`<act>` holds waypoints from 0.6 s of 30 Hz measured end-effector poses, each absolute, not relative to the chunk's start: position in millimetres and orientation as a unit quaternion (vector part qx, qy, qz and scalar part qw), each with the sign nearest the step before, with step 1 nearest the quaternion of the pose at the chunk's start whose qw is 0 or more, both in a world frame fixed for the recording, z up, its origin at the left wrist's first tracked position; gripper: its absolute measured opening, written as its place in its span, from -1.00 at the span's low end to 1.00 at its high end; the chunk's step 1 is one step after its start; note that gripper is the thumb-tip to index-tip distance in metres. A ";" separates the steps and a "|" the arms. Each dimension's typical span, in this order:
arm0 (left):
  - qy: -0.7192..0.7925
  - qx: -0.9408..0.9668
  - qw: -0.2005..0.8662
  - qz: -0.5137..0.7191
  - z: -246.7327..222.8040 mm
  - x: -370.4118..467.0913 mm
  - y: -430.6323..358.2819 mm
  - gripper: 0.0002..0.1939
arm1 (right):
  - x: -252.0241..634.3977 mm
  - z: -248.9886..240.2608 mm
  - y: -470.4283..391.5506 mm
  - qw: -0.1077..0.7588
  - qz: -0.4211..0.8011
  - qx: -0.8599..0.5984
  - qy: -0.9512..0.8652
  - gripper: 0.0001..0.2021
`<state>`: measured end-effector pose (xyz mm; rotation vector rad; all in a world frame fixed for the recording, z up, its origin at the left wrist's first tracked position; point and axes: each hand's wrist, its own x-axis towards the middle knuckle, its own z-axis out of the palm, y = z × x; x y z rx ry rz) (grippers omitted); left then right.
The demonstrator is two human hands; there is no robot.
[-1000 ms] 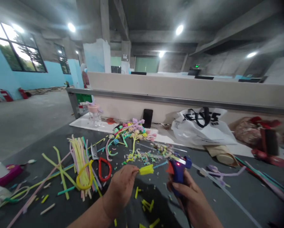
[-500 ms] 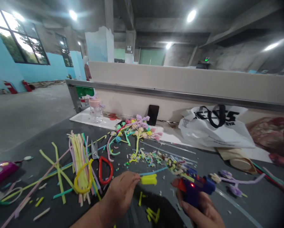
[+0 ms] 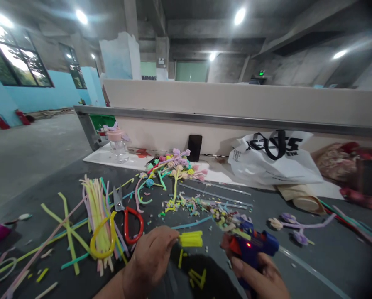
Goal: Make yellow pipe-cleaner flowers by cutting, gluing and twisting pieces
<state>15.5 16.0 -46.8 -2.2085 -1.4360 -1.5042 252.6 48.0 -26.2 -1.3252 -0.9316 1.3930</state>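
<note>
Between the pinched fingers of my left hand (image 3: 153, 259) is a short bundle of bright yellow strips (image 3: 190, 238), pointing right. My right hand (image 3: 260, 274) grips a dark blue hot glue gun (image 3: 251, 249) with a red light on its side. The gun's orange-red front end faces the yellow bundle, with a gap between them. Short yellow pieces (image 3: 197, 278) lie on the dark tabletop below. Left of my left hand are scissors (image 3: 128, 220) with one red and one yellow handle, the yellow loop lying over a bunch of pastel strips (image 3: 97, 220).
Small colourful scraps (image 3: 186, 205) and a pile of flower pieces (image 3: 176, 166) lie mid-table. Behind them a black phone (image 3: 194, 147) leans on the partition. A clear jar (image 3: 119, 147) stands back left, a white bag (image 3: 273, 162) back right. Clear glue sticks (image 3: 217, 195) lie near the scraps.
The view has swung slightly to the right, so the scene sits further left. Both hands keep their hold, the yellow bundle still in my left and the glue gun in my right.
</note>
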 end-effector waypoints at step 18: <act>-0.495 -0.249 -0.658 -0.510 -27.6 31.2 34.0 -0.63 | 237.0 -19.1 40.9 0.454 0.524 -0.506 -0.513 -0.72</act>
